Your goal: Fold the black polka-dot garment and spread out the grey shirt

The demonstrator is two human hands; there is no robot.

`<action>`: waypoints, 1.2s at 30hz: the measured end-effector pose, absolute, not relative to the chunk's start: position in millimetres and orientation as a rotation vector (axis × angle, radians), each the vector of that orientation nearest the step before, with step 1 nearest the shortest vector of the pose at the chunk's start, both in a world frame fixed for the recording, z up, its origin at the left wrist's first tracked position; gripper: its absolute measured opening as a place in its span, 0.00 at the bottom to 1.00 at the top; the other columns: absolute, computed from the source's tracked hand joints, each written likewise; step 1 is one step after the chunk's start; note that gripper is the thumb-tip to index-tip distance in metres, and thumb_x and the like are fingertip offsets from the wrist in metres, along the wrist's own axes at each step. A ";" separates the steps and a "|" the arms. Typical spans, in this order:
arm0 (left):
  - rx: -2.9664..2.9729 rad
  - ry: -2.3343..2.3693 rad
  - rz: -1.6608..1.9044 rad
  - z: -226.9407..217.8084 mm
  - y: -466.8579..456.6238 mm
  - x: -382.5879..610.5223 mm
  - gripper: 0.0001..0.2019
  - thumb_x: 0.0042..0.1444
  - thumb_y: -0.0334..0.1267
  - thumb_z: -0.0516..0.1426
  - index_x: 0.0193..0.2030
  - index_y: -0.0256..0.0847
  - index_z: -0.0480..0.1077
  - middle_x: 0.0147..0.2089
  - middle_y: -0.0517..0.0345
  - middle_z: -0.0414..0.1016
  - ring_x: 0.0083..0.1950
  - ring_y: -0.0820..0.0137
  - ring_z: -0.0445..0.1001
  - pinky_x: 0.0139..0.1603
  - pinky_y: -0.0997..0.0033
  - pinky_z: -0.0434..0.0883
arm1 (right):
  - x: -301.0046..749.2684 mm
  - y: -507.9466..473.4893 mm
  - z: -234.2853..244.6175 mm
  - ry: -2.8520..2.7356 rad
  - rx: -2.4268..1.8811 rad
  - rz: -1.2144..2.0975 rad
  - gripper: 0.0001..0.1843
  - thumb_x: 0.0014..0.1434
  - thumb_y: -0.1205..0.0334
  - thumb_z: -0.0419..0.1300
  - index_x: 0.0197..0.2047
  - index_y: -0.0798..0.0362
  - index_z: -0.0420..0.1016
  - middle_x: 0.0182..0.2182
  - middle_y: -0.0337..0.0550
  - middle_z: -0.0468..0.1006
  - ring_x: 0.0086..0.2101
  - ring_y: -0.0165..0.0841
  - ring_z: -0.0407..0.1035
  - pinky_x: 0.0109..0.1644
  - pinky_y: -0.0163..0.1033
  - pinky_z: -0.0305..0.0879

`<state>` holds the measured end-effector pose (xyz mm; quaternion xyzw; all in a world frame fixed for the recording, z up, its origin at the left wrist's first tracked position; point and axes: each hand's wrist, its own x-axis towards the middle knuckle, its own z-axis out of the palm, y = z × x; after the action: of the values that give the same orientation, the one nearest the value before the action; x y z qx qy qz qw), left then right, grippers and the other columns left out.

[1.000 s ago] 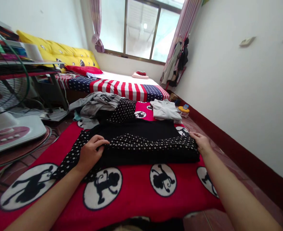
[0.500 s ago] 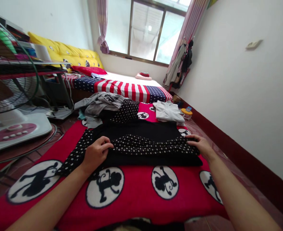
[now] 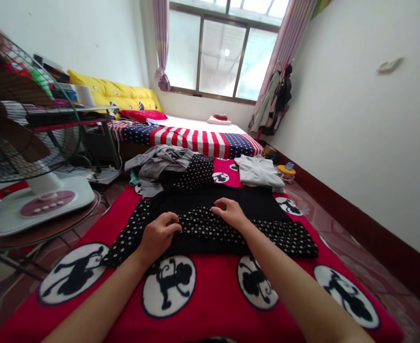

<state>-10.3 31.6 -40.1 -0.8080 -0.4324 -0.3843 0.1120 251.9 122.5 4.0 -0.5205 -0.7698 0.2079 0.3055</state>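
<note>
Two hands [image 3: 158, 234]; one dotted black garment [image 3: 231, 228], one red blanket [image 3: 210, 295], one fan [image 3: 24, 143]

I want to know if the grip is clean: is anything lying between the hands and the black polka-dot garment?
Nothing visible does. The left hand and the right hand both rest directly on the black polka-dot garment, which is spread on the red blanket. The grey clothes lie apart, behind it.

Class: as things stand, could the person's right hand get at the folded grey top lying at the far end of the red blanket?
Probably yes. The right hand rests on the dotted garment, and only flat cloth lies between it and the grey top. It looks like a forward stretch, though.
</note>
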 end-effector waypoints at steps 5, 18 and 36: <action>-2.329 -1.188 -1.116 -38.1 27.5 -8.1 0.13 0.58 0.24 0.51 0.32 0.41 0.74 0.41 0.55 0.72 0.42 0.68 0.70 0.42 0.70 0.70 | 222.5 139.2 5.2 -2.016 -1.364 0.508 0.06 0.52 0.57 0.64 0.28 0.50 0.78 0.26 0.38 0.79 0.28 0.31 0.71 0.33 0.34 0.61; -2.170 -1.776 -0.954 -26.8 22.2 -15.8 0.20 0.54 0.33 0.59 0.55 0.46 0.69 0.49 0.52 0.73 0.49 0.59 0.71 0.49 0.60 0.67 | 215.1 151.5 -39.8 -1.924 -1.530 0.313 0.07 0.54 0.55 0.61 0.32 0.47 0.78 0.33 0.39 0.80 0.35 0.35 0.73 0.39 0.37 0.62; -2.033 -2.269 -0.833 -25.9 14.5 -75.5 0.05 0.48 0.36 0.58 0.34 0.44 0.73 0.35 0.55 0.76 0.37 0.60 0.75 0.38 0.63 0.71 | 213.5 147.8 -38.5 -1.909 -1.507 0.284 0.06 0.55 0.57 0.61 0.31 0.47 0.79 0.33 0.39 0.79 0.36 0.36 0.72 0.42 0.39 0.62</action>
<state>-75.5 14.5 -25.9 -0.6436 -0.7184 -0.2637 -0.0084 213.5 147.8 -38.5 -0.5788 -0.7332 0.1092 0.3398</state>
